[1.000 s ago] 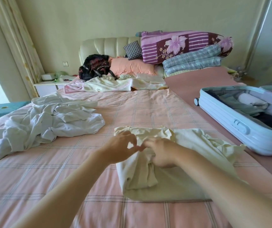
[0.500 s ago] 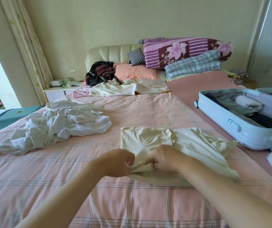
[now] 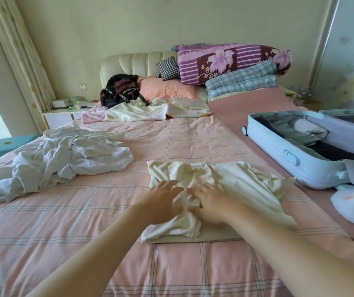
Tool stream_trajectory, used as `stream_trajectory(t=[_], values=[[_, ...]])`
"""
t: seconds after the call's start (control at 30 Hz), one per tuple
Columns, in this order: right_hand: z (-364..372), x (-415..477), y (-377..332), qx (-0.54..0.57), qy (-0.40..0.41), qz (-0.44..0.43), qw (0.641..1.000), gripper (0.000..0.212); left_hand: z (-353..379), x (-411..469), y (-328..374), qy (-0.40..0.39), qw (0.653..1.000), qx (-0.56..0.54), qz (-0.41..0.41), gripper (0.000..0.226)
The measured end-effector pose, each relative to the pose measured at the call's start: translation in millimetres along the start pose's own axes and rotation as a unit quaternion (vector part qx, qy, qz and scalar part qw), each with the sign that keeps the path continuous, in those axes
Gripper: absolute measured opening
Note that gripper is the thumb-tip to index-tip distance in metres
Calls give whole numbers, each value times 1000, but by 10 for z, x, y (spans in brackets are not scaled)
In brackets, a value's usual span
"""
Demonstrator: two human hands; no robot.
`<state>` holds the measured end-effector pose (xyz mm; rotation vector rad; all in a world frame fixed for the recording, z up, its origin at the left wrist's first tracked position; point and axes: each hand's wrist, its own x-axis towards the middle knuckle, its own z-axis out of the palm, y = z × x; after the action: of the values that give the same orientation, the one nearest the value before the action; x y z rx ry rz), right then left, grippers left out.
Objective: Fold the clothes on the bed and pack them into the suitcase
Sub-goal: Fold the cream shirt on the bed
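Observation:
A cream garment [image 3: 231, 185] lies partly folded on the pink checked bed [image 3: 86, 211], in the middle. My left hand [image 3: 163, 200] and my right hand [image 3: 209, 202] rest flat on its near part, side by side, fingers spread, gripping nothing. A rumpled white garment [image 3: 64, 159] lies to the left on the bed. At the right, a light blue suitcase [image 3: 283, 155] lies open with grey, white and dark clothes inside.
More bedding and a cream sheet [image 3: 150, 112] lie near the headboard, with a black bag [image 3: 120, 91], pillows and stacked quilts [image 3: 236, 69]. A white printed bundle [image 3: 353, 204] sits at the right edge. A nightstand [image 3: 64, 116] stands far left.
My hands have let go of the pinched cream fabric and now lie flat with fingers spread on it. A bunched fold sits nearer to me.

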<state>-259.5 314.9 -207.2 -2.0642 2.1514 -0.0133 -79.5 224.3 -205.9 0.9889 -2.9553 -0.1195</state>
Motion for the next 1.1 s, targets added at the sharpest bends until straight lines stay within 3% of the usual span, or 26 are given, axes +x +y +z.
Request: stream_trajectory(t=[0.07,0.13,0.17,0.23,0.3,0.33,0.4,0.47,0.53,0.6,0.7,0.8,0.93,1.03,1.1], values=[[22,46,138,19,-49,43,998,61,112,116,61,-113,993,26,-35,93],[-87,108,207,38,-6,66,997,36,75,247,71,-147,988,19,-45,100],[-143,148,228,41,23,70,996,34,14,316,59,-143,989,15,-47,97],[-158,271,303,11,86,54,995,35,-89,446,-19,-97,994,-25,-53,67],[-104,432,367,-11,128,11,992,45,-74,541,-139,12,995,-85,-51,29],[-80,521,384,-4,137,-15,990,54,-36,554,-198,71,992,-90,-48,22],[-62,693,367,9,128,-52,990,64,91,530,-311,136,988,-65,-41,28],[-21,882,363,-4,101,-57,993,65,201,485,-383,147,988,-34,-33,56],[14,1034,402,-12,50,-25,998,60,271,455,-439,140,990,-16,-30,78],[-30,1154,420,-72,35,36,996,51,300,455,-484,136,990,-27,-29,85],[-210,1397,276,-135,100,93,981,48,352,496,-544,152,987,-43,-24,81],[-260,1724,12,-54,188,66,979,37,396,539,-587,194,978,-71,-27,63],[-197,2123,-403,68,110,41,991,41,446,545,-646,281,954,-80,-69,38],[-176,2363,-456,98,171,77,977,31,518,507,-646,282,954,-64,-81,39],[-146,2433,-395,47,209,104,971,26,523,511,-640,239,966,-58,-81,55]])
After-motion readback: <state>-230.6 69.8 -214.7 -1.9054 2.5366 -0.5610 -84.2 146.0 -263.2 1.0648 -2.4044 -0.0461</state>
